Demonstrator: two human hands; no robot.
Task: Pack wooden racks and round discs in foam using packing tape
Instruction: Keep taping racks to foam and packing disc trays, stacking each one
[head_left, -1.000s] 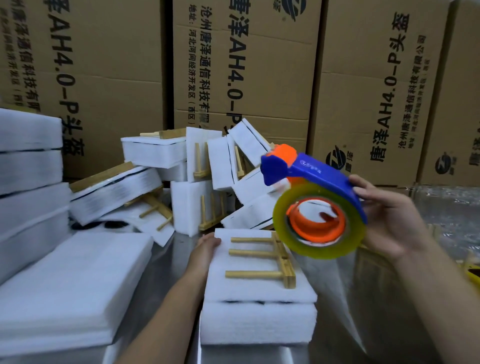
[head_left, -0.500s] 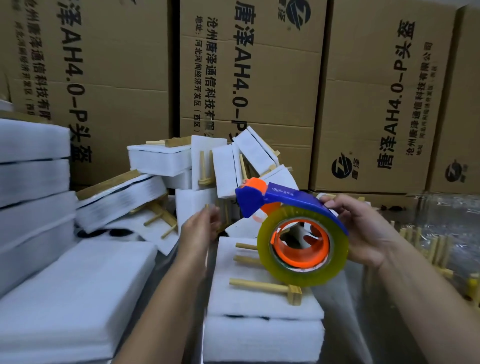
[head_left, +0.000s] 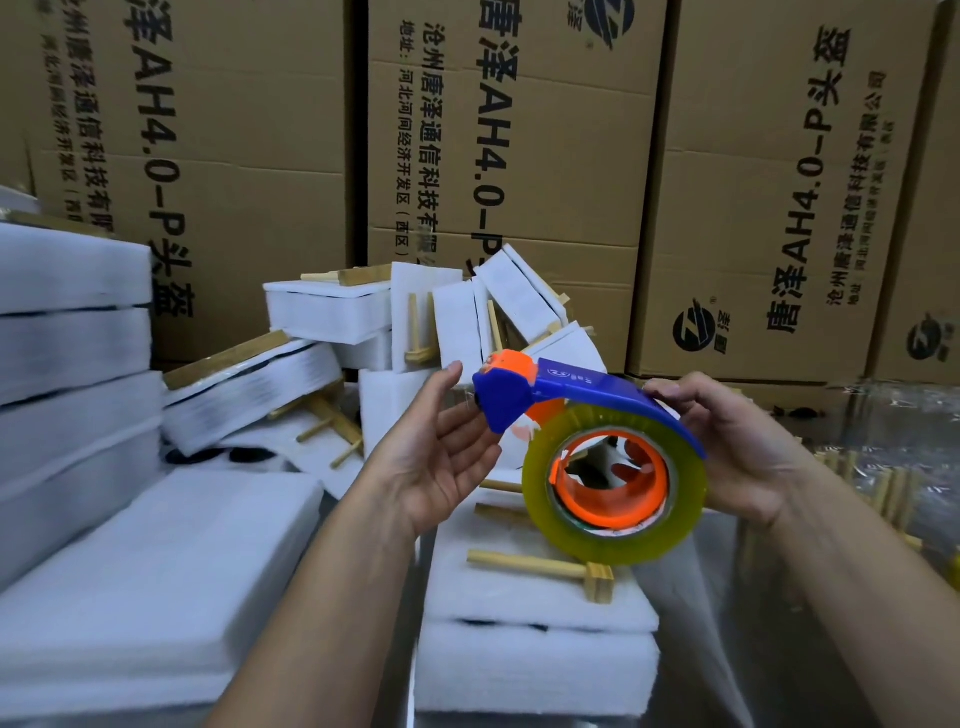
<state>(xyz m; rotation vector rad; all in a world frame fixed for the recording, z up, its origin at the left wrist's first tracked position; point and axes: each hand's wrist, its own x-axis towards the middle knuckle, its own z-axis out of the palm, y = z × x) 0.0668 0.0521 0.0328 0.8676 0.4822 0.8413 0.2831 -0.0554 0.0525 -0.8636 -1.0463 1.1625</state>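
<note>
The right hand (head_left: 727, 447) is curled over the back of the blue tape dispenser (head_left: 587, 389), its fingers hooked through the orange core. The left hand (head_left: 441, 452) stands spread with its palm facing the dispenser's nose at nine o'clock and its thumb close by the cutter; I cannot tell whether it has the tape end. Behind everything, at twelve o'clock, rises a wall of printed cardboard boxes (head_left: 519, 156). At eight o'clock lies a broad stack of foam sheets (head_left: 156, 571), and at eleven a tumbled pile of foam parcels (head_left: 332, 312). What matters is the foam bundle (head_left: 530, 654) at six o'clock, between the two forearms and straight beneath the yellow tape roll (head_left: 618, 553), with no tape on it that I can see. On top lies a wooden rack (head_left: 524, 564), pegs running nine to three, crossbar at the three o'clock end. I'd guess the right hand, directly above, brings the tape down across those pegs while the left steadies. Black discs (head_left: 249, 455) lie at ten o'clock.
</note>
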